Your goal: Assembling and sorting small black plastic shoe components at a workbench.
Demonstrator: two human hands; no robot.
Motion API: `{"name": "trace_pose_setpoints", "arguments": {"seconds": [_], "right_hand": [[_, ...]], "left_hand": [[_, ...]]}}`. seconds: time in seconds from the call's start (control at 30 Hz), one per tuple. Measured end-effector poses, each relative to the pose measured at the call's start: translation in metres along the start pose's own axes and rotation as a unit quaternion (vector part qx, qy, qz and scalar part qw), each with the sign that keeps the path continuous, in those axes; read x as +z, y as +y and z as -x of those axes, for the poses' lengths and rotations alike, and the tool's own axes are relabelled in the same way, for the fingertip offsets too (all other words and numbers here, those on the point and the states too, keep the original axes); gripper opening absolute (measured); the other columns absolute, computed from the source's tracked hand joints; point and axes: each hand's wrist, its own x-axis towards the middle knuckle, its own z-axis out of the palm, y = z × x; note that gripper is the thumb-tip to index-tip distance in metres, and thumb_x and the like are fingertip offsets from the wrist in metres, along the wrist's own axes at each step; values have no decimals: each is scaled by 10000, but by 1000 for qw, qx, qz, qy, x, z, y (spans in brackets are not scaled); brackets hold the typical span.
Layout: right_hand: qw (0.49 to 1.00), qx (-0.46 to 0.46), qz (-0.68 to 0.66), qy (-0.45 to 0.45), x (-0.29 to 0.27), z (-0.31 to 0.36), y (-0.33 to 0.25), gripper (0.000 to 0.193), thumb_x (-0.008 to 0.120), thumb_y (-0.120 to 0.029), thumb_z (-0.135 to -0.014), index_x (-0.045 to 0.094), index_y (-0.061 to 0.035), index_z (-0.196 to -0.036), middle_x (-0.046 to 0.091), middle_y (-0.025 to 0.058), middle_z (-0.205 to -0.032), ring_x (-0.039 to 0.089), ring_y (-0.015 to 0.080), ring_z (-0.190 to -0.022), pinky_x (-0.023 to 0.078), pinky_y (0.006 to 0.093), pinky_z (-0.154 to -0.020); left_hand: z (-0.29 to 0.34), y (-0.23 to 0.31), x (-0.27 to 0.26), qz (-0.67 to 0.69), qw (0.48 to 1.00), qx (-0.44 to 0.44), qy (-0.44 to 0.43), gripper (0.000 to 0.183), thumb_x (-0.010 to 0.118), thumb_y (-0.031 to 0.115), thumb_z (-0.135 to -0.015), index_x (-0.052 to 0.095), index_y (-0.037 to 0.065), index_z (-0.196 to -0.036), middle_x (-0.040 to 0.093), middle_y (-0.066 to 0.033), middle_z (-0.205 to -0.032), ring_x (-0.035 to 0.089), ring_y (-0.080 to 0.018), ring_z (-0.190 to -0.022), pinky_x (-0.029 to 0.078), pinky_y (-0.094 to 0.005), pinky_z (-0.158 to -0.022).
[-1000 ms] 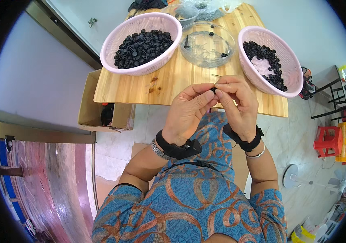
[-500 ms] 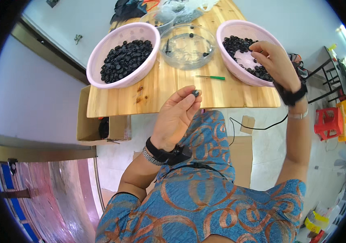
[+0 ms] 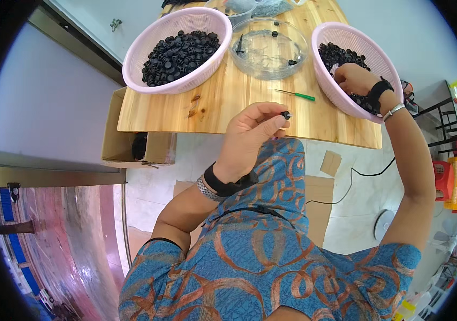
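Observation:
My left hand (image 3: 254,131) is over the table's front edge, its thumb and fingers pinching a small black cap-like part (image 3: 285,115) with a pale bit at its outer end. My right hand (image 3: 358,80) reaches into the pink basket on the right (image 3: 326,33), fingers curled down among small black parts (image 3: 341,53); whatever is at the fingertips is hidden. A screwdriver with a green handle (image 3: 304,97) lies on the wooden table between my hands.
To the left stands another pink basket (image 3: 132,69) heaped with black caps (image 3: 180,58). A clear round tray (image 3: 255,74) between the baskets holds a few black pieces. An open cardboard box (image 3: 116,147) sits beneath the table's left corner; a black cable (image 3: 370,174) hangs at right.
My right hand has gone lower into the right basket, its fingers curling down. My left hand still holds the black part, now turned to the right. The view has shifted.

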Motion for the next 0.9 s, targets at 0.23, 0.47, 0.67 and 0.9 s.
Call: {"name": "trace_pose_setpoints", "arguments": {"seconds": [0.23, 0.47, 0.67, 0.9], "right_hand": [[992, 5, -107, 60, -17, 9, -6, 153, 604, -36, -707, 610, 16, -850, 594, 82, -751, 548, 132, -698, 437, 262, -600], [910, -53, -372, 178, -25, 66, -53, 236, 570, -50, -795, 591, 25, -1017, 601, 27, -845, 549, 78, -733, 455, 206, -666], [822, -124, -516, 208, 10, 94, -100, 223, 600, 6, -792, 575, 37, -1011, 604, 28, -900, 547, 64, -779, 451, 189, -693], [816, -190, -450, 309, 50, 102, -150, 196, 660, -14, -733, 605, -13, -921, 567, 45, -952, 548, 89, -794, 448, 192, -630]], "left_hand": [[-2, -4, -11, 92, 994, -43, 42, 185, 514, 29, -876, 550, 12, -1057, 604, -74, -991, 588, -122, -860, 495, -235, -763], [-7, 7, -6, 194, 979, -44, 43, 228, 497, 24, -882, 509, -8, -1107, 582, -98, -1043, 591, -128, -893, 503, -212, -784], [-10, 8, 14, 248, 968, -28, 34, 239, 493, 18, -881, 495, -22, -1117, 569, -122, -1061, 585, -140, -931, 501, -194, -823], [-3, 4, 24, 230, 973, -6, 30, 236, 498, 45, -886, 493, 11, -1120, 570, -106, -1069, 575, -157, -957, 497, -250, -838]]}}
